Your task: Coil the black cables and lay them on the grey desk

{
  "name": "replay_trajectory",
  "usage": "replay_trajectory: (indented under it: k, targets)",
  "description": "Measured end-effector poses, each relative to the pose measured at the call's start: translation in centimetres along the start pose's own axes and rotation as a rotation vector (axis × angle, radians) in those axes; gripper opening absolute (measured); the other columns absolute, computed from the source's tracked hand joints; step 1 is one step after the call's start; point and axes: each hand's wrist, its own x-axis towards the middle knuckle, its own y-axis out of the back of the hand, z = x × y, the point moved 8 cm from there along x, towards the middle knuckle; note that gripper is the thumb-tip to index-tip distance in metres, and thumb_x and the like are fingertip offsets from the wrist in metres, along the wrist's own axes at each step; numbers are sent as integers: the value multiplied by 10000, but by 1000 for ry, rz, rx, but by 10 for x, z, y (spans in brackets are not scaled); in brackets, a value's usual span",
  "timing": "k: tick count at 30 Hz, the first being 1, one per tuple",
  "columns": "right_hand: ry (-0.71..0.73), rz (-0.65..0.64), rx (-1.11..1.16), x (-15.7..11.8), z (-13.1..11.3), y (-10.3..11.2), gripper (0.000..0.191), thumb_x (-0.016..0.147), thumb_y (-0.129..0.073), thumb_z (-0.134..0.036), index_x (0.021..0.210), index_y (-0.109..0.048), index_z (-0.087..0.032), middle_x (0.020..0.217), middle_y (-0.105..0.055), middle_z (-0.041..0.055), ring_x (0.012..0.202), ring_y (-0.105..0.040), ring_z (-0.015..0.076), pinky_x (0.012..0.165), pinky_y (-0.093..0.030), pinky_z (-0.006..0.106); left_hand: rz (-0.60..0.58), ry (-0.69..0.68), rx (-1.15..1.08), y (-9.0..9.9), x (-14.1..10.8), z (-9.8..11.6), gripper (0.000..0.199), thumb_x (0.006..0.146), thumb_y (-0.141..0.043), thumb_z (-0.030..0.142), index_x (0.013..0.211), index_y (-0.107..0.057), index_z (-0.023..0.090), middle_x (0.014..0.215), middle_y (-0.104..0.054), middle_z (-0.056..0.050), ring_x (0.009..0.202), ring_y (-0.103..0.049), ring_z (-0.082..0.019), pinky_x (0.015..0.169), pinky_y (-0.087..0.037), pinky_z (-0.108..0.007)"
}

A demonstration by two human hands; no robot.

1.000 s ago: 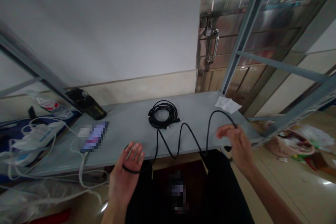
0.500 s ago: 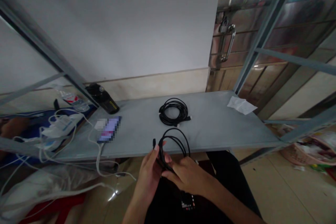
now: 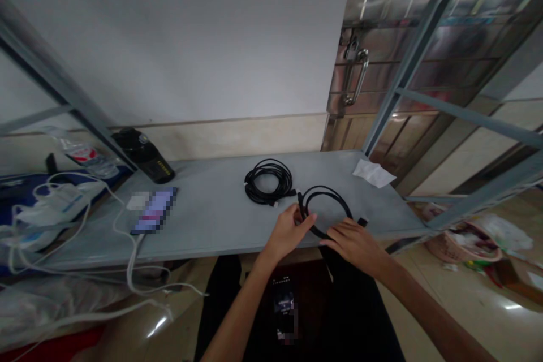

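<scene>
A looped black cable (image 3: 328,189) is held between both hands at the front edge of the grey table (image 3: 212,226). My left hand (image 3: 292,229) pinches the left side of the loop, close to one connector end. On the lower right of the loop, my right hand (image 3: 350,237) is closed, with a black plug (image 3: 362,222) sticking out beyond its fingers. Just left of the loop, a second coiled black cable (image 3: 255,189) lies on the tabletop, its plugs at the coil's lower right.
Left on the table are a phone (image 3: 155,212) with a white cable, a black bottle (image 3: 146,155) and a power strip (image 3: 63,203). Crumpled tissue (image 3: 374,173) lies at the right. Metal posts (image 3: 407,73) flank the table. A pink basket (image 3: 464,246) stands on the floor.
Both hands have moved from above the lap up and right to the table, carrying the looped cable. The view has shifted somewhat, and the phone on the lap shows more fully.
</scene>
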Motion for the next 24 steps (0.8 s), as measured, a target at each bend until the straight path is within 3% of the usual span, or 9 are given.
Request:
replay_trajectory:
  k: [3,6,8,10,13,16,19,24]
  targets:
    - [-97,-11,-47,-15,45,-4,409,1226,-495,-401,921,-706,-229,853,-736,51,865,-736,235,878,-521,390,-65,-102,116,-16,16,2,328,1065,-689,542,1002,-725,222,844,-742,-37,792,-687,-230,769,-514,-366]
    - [-179,-16,-83,-22,76,-10,451,1242,-425,-438,943,-691,-230,867,-742,57,893,-742,246,903,-514,402,-57,-265,259,-2,21,11,196,1089,-667,402,1053,-752,229,1015,-806,-79,987,-747,-268,964,-543,-416]
    - [-210,-10,-68,-20,88,-15,470,1245,-399,-455,960,-694,-224,890,-751,68,901,-740,252,917,-513,412,40,-378,418,28,22,16,139,1084,-668,337,1088,-763,235,1105,-813,-102,1100,-734,-303,1096,-512,-483]
    - [-236,4,-32,-14,93,-20,477,1237,-410,-498,973,-695,-222,913,-759,78,923,-744,261,942,-523,423,179,-442,553,70,22,15,164,1083,-671,328,1184,-771,246,1218,-798,-123,1214,-695,-339,1185,-469,-546]
    - [-265,55,26,-2,98,-28,505,1195,-459,-635,1067,-710,-216,997,-789,107,994,-761,293,1009,-546,459,327,-439,642,131,19,0,267,1076,-700,379,1306,-764,259,1393,-743,-142,1362,-629,-364,1270,-417,-577]
    - [-284,105,62,3,102,-32,559,1164,-474,-704,1190,-711,-199,1147,-803,154,1071,-766,324,1046,-562,501,372,-395,666,163,15,-21,362,1072,-709,418,1399,-746,265,1532,-669,-165,1468,-578,-381,1319,-367,-603]
    - [-327,142,71,1,109,-32,514,1154,-524,-684,1185,-717,-208,1174,-788,161,1123,-751,340,1063,-567,527,373,-365,663,170,13,-34,372,1068,-712,423,1409,-752,279,1561,-647,-165,1497,-559,-379,1322,-376,-599]
    - [-387,168,66,-2,112,-26,478,1118,-611,-674,1270,-707,-231,1255,-760,160,1228,-715,356,1114,-555,552,369,-345,682,167,14,-37,311,1039,-750,394,1330,-766,286,1538,-651,-155,1480,-566,-380,1292,-416,-603]
